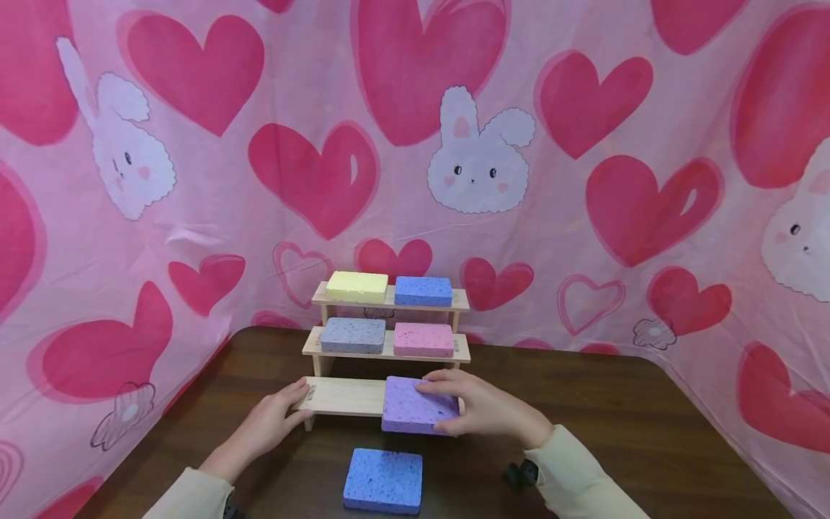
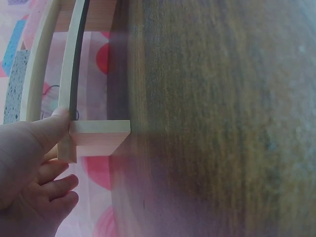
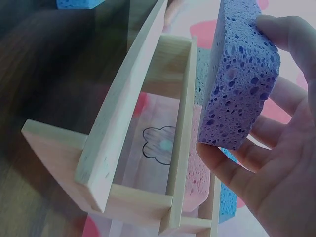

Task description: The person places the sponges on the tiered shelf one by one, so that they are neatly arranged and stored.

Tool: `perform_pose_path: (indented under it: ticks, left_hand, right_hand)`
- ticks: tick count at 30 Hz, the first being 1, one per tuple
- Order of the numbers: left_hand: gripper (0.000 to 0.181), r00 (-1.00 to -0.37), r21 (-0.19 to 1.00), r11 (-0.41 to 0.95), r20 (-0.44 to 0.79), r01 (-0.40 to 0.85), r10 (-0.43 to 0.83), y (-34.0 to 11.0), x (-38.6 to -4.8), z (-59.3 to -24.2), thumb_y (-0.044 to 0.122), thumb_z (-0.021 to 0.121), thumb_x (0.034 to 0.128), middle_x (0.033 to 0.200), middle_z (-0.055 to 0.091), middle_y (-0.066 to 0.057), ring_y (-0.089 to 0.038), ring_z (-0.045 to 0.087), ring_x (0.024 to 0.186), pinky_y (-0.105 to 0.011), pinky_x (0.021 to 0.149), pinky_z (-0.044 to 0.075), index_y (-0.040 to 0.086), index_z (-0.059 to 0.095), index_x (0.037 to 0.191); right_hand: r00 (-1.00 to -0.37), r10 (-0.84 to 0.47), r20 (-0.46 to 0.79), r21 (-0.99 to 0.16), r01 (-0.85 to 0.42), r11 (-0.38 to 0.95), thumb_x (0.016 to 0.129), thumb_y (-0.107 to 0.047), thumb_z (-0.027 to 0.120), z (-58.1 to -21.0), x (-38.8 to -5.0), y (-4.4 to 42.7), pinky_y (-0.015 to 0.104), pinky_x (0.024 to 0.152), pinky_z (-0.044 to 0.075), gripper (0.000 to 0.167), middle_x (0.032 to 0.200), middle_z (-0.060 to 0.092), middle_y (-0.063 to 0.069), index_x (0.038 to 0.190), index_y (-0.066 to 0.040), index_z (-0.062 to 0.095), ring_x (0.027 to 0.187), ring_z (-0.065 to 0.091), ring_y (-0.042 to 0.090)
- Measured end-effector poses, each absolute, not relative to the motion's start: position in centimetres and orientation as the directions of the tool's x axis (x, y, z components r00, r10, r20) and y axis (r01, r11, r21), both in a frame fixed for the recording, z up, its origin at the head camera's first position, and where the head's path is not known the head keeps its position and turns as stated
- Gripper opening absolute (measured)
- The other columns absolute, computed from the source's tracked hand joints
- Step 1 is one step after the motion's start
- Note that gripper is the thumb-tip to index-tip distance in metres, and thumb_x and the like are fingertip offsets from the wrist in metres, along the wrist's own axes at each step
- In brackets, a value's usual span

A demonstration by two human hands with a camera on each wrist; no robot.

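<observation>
My right hand grips a purple sponge by its edges, thumb on one side and fingers on the other. The sponge is at the right part of the lowest board of a three-step wooden rack; in the right wrist view the sponge is held apart from that board. With thumb and fingers my left hand pinches the left end of the same board, as the left wrist view also shows at the board's end. A blue sponge lies on the table in front of the rack.
On the middle step sit a grey sponge and a pink sponge. The top step bears a yellow sponge and another blue sponge. Behind the dark wooden table hangs a pink cloth with hearts and rabbits.
</observation>
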State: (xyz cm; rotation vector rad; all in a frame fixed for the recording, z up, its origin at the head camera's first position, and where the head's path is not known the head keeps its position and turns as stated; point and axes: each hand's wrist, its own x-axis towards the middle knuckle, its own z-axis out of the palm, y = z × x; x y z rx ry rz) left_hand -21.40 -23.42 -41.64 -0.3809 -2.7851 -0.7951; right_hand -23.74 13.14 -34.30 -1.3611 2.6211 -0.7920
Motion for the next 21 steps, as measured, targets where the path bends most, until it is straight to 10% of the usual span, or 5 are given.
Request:
perform_pose_path:
  ticks: [21]
  left_hand:
    - [0.054,-0.947,0.491,0.82,0.263,0.294,0.182,-23.4,-21.4,-41.6,0.017,0.07,0.0812,0.133,0.045,-0.023,-0.039,0.044,0.119,-0.051,0.093,0.038,-0.006,0.052,0.126]
  right_hand:
    - [-0.538,-0.827,0.16,-0.459,-0.783,0.42,0.08,-0.037,0.067,-33.6,-24.7,9.7,0.033,0.095,0.041,0.061,0.136,0.041,-0.001,0.136,-0.024,0.048,0.119,0.038,0.015]
